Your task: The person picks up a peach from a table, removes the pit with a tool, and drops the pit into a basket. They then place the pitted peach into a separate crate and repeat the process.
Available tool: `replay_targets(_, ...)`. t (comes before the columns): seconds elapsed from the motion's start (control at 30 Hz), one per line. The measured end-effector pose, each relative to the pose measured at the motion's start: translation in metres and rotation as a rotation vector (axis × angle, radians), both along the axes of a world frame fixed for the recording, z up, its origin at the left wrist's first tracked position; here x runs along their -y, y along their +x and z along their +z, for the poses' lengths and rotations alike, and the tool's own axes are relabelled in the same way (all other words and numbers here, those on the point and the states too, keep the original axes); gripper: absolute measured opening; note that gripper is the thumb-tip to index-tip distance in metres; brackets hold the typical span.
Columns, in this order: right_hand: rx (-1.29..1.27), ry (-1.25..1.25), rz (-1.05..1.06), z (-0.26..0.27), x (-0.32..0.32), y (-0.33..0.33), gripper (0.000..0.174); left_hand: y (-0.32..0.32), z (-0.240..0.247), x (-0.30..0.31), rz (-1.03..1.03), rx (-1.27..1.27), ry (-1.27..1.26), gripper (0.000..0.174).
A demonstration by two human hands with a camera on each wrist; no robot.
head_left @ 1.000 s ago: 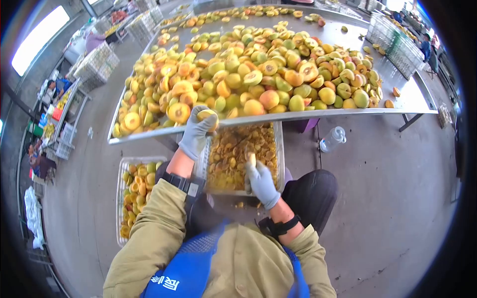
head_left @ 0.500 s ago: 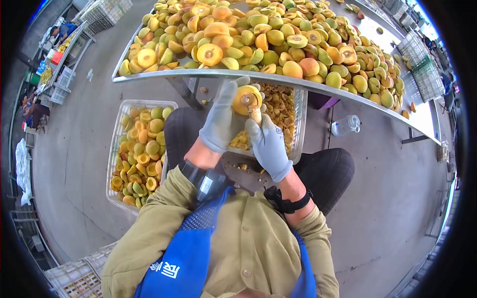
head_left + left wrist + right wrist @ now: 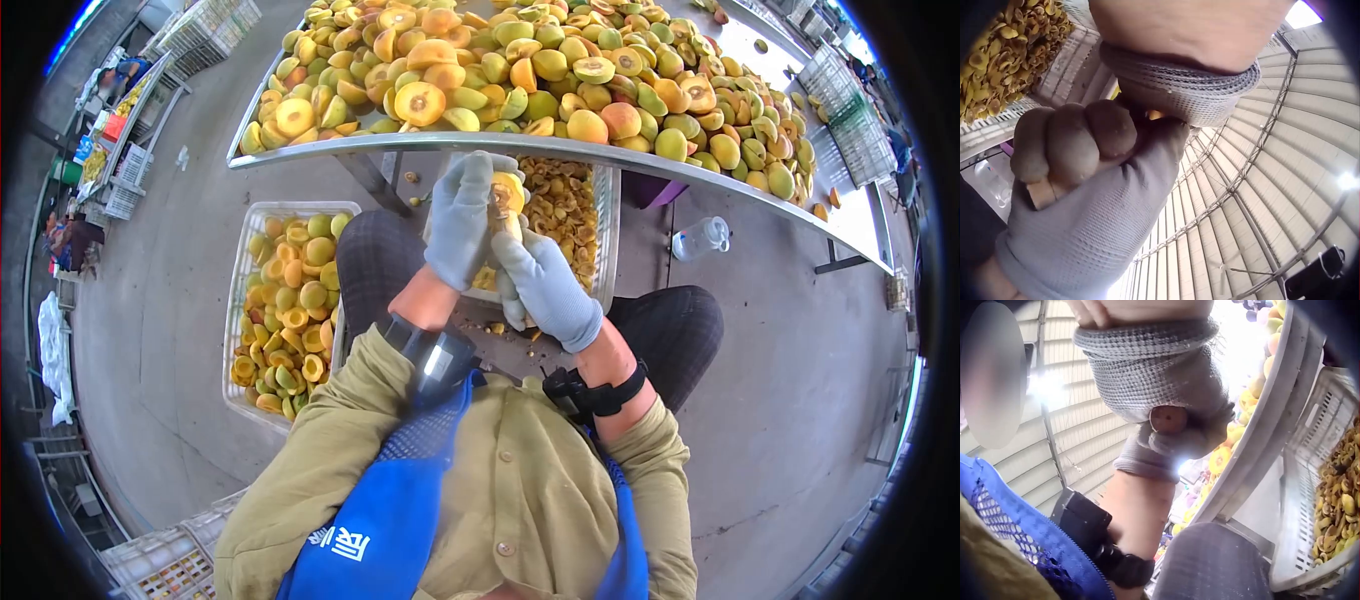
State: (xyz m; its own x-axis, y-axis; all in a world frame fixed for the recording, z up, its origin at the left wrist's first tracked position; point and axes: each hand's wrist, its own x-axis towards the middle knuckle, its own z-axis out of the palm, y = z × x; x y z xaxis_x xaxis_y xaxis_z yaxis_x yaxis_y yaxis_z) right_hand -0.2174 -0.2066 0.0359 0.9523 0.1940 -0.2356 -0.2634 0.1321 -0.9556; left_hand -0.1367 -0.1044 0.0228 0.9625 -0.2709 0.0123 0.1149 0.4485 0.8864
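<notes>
In the head view, my gloved left hand (image 3: 460, 220) holds a yellow-orange halved fruit (image 3: 509, 186) at the table's front edge. My gloved right hand (image 3: 550, 290) grips a tool by its light wooden handle (image 3: 508, 226), its far end against the fruit's cut face. The handle's round butt (image 3: 1168, 419) pokes out of the fist in the right wrist view. Curled right fingers (image 3: 1072, 140) wrap the handle (image 3: 1041, 192) in the left wrist view. The tool's working end is hard to make out.
A metal table (image 3: 400, 143) bears heaped halved fruit. Beneath its edge stands a crate (image 3: 607, 240) of brown-yellow pieces; another crate (image 3: 236, 330) with fruit halves is on the floor at the left. A clear plastic jug (image 3: 700, 239) stands right of the knees.
Over the last second the left hand came back from the table's edge with a fruit, and the hands met. Since half a second ago, the fruit has turned and its cut face shows less.
</notes>
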Motion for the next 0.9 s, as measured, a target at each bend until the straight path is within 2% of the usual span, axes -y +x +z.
replay_targets(0.07, -0.066, 0.058, 0.053, -0.003, 0.005, 0.002, 0.041, 0.004, -0.002, -0.004, -0.039, 0.039, 0.056, 0.042)
replay_targets(0.17, -0.089, -0.146, 0.135, -0.007, 0.014, 0.012, 0.042, 0.014, -0.018, -0.007, -0.027, 0.164, 0.199, 0.043)
replay_targets(0.2, -0.100, -0.089, 0.122, -0.010, 0.013, 0.011, 0.043, 0.016, -0.023, -0.007, -0.012, 0.221, 0.254, 0.044)
replay_targets(0.27, -0.116, 0.015, 0.094, -0.011, 0.010, 0.013, 0.046, 0.010, -0.016, -0.002, -0.006, 0.104, 0.221, 0.043)
replay_targets(0.3, -0.290, 0.312, 0.077, -0.005, 0.009, 0.011, 0.043, 0.009, -0.012, 0.000, -0.001, 0.048, 0.204, 0.043)
replay_targets(0.4, -0.418, 0.763, 0.155, -0.021, 0.015, 0.011, 0.038, 0.010, -0.009, 0.004, -0.096, -0.029, 0.100, 0.044)
replay_targets(0.53, -0.394, 0.957, 0.195, -0.034, 0.017, 0.010, 0.036, 0.011, -0.014, 0.007, -0.145, -0.012, 0.031, 0.045)
replay_targets(0.67, -0.369, 1.045, 0.261, -0.050, 0.016, 0.009, 0.038, 0.006, -0.025, 0.008, -0.188, -0.172, -0.154, 0.045)
replay_targets(0.77, -0.392, 1.062, 0.254, -0.052, 0.015, 0.011, 0.040, 0.000, -0.018, 0.010, -0.144, -0.266, -0.237, 0.042)
replay_targets(0.87, -0.362, 0.998, 0.183, -0.047, 0.016, 0.003, 0.041, 0.028, -0.034, -0.013, 0.195, 0.349, 0.453, 0.025)
replay_targets(0.9, -0.337, 0.985, 0.153, -0.048, 0.020, 0.000, 0.041, 0.041, -0.034, -0.043, 0.479, 0.894, 1.187, 0.016)
